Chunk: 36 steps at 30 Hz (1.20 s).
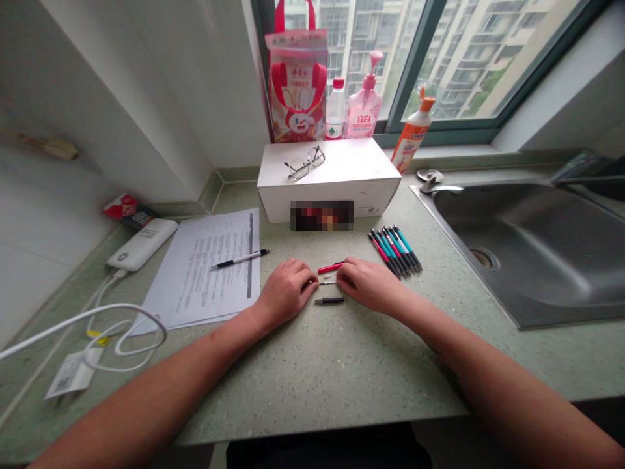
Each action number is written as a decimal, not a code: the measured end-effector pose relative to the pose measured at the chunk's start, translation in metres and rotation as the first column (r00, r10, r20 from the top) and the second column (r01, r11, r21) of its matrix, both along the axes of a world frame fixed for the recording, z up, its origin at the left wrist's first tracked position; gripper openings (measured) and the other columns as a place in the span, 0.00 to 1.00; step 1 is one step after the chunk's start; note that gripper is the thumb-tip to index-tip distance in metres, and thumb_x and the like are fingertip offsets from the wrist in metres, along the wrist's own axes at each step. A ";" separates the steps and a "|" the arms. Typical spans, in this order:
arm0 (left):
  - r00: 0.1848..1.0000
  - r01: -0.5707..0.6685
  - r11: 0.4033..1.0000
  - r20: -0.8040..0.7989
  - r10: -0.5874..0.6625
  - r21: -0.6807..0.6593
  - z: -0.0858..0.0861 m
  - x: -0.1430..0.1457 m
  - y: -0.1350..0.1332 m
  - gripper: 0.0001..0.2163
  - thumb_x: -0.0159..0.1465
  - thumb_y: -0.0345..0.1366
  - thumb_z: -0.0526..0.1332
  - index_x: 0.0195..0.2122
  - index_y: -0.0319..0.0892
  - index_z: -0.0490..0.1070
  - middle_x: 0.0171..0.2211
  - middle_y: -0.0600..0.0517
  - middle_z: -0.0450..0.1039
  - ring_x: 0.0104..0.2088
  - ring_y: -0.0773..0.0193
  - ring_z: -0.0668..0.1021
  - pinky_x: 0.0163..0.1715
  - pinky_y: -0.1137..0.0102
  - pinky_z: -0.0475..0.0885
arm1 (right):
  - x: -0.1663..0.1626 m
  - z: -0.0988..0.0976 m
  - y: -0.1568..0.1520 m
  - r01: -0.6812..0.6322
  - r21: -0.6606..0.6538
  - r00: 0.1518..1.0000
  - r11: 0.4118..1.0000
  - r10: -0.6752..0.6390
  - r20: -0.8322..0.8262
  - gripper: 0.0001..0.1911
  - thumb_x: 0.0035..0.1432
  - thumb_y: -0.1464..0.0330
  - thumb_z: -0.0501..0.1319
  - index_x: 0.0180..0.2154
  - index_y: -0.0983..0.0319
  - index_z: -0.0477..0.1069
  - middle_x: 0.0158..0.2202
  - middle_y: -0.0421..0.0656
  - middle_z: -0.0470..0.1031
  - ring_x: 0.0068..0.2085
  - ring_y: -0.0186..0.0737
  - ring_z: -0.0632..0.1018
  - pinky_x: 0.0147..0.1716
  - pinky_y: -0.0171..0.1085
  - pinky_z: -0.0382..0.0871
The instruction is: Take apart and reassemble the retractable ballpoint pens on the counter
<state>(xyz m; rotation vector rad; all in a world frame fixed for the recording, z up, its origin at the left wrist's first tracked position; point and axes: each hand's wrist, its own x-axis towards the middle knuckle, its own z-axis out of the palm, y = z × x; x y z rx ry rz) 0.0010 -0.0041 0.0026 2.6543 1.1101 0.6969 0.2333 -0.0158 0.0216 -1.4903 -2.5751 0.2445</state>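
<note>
At the middle of the speckled grey-green stone tabletop [342, 378], the left hand [291, 288] and right hand [368, 283] face each other, palms down, knuckles raised. Their forearms slant in from 7 and 5 o'clock, the left wrist near the edge of the white printed paper sheets [215, 260]. Each hand's fingers are pinched together, clamped on opposite ends of a slim pale rod [329, 283] lying level between them. From that rod, a glossy red tube [330, 268] sits just beside at 12 o'clock, by the right fingertips, and a short black pointed cylinder [329, 301] rests at 6 o'clock. A row of black-gripped red and teal pens [394, 251] lies at 2 o'clock; a white-and-black pen [239, 259] crosses the sheets between 9 and 10 o'clock.
</note>
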 end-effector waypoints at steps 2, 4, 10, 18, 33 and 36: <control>1.000 0.003 1.000 -0.007 -0.003 0.004 0.001 0.001 -0.001 0.05 0.68 0.34 0.62 0.36 0.40 0.76 0.36 0.48 0.75 0.38 0.56 0.74 0.42 0.60 0.70 | -0.002 -0.001 0.000 -0.016 -0.006 1.000 1.000 0.016 -0.022 0.08 0.67 0.68 0.58 0.36 0.61 0.75 0.38 0.44 0.75 0.36 0.37 0.76 0.34 0.36 0.63; 1.000 0.007 1.000 -0.004 -0.007 0.026 0.002 0.002 -0.002 0.06 0.69 0.35 0.61 0.41 0.40 0.77 0.38 0.47 0.76 0.40 0.56 0.73 0.43 0.60 0.70 | -0.001 -0.001 0.000 -0.014 0.001 0.999 1.000 0.015 -0.048 0.09 0.68 0.66 0.58 0.37 0.61 0.76 0.39 0.44 0.76 0.36 0.37 0.76 0.35 0.36 0.63; 0.996 0.082 0.989 -0.053 -0.076 0.127 0.001 0.006 -0.004 0.12 0.72 0.36 0.56 0.52 0.43 0.75 0.42 0.47 0.76 0.41 0.56 0.73 0.42 0.61 0.69 | 0.004 0.003 0.003 0.043 0.124 0.998 0.991 -0.036 -0.059 0.16 0.71 0.65 0.55 0.56 0.57 0.74 0.49 0.47 0.75 0.37 0.37 0.77 0.29 0.35 0.60; 0.999 0.034 0.992 -0.011 -0.033 0.119 -0.001 0.006 -0.004 0.11 0.72 0.37 0.57 0.47 0.43 0.78 0.38 0.47 0.76 0.39 0.58 0.73 0.40 0.63 0.69 | 0.003 0.006 0.004 0.061 0.125 0.996 0.990 -0.068 0.053 0.14 0.71 0.64 0.56 0.45 0.58 0.79 0.45 0.46 0.76 0.34 0.34 0.74 0.27 0.36 0.55; 0.991 -0.105 0.990 0.072 0.112 -0.093 -0.001 0.010 0.004 0.05 0.66 0.37 0.66 0.35 0.42 0.79 0.34 0.49 0.76 0.39 0.57 0.74 0.41 0.61 0.71 | -0.004 0.000 0.004 0.002 0.126 0.999 0.992 -0.009 0.054 0.12 0.71 0.66 0.56 0.42 0.62 0.77 0.42 0.45 0.77 0.37 0.37 0.76 0.30 0.37 0.56; 0.987 -0.125 0.983 0.088 0.137 -0.134 0.000 0.011 0.004 0.05 0.65 0.36 0.67 0.34 0.43 0.79 0.34 0.50 0.76 0.39 0.57 0.74 0.41 0.61 0.71 | -0.004 0.001 0.004 -0.006 0.124 0.999 0.992 0.000 0.053 0.12 0.71 0.66 0.56 0.42 0.62 0.77 0.42 0.45 0.77 0.37 0.37 0.76 0.31 0.37 0.57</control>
